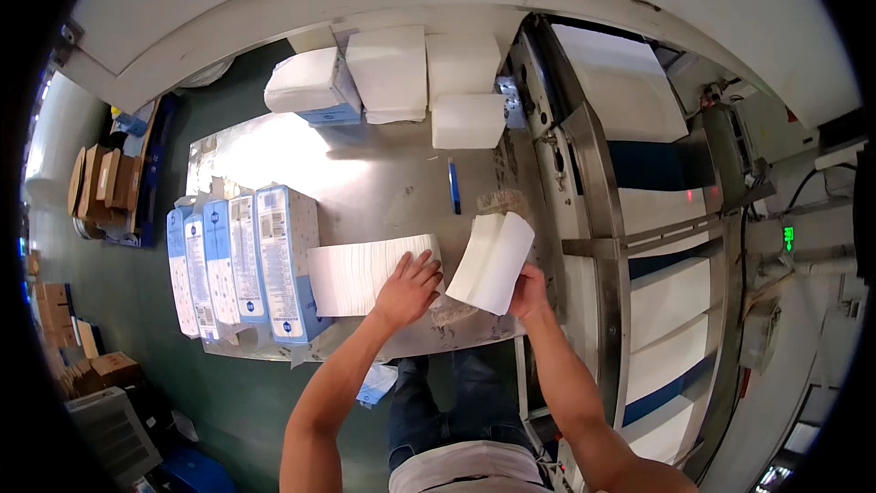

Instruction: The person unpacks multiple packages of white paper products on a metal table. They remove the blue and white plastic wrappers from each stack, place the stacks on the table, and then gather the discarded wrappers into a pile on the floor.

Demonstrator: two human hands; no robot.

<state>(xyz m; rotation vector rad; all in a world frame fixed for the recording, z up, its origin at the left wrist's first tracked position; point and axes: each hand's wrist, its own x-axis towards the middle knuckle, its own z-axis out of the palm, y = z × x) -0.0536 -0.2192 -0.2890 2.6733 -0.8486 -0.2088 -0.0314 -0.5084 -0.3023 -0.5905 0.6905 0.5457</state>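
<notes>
Here's the shiny grey metal table [392,183], with a row of long blue-and-white printed packs [245,260] along its left side! Just right of them lies a long white stack of thin paper sheets [351,278], the left hand [409,290] spread loosely on its right end. The right hand [528,292] grasps a shorter white paper bundle [493,260], tilted, by its right side. Beyond it, a slim blue pen [453,187]!

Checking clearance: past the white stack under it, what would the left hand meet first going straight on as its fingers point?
Probably the blue pen-like object on the metal table; the white bundle in the right hand is close to that line. Depth is unclear.
</notes>
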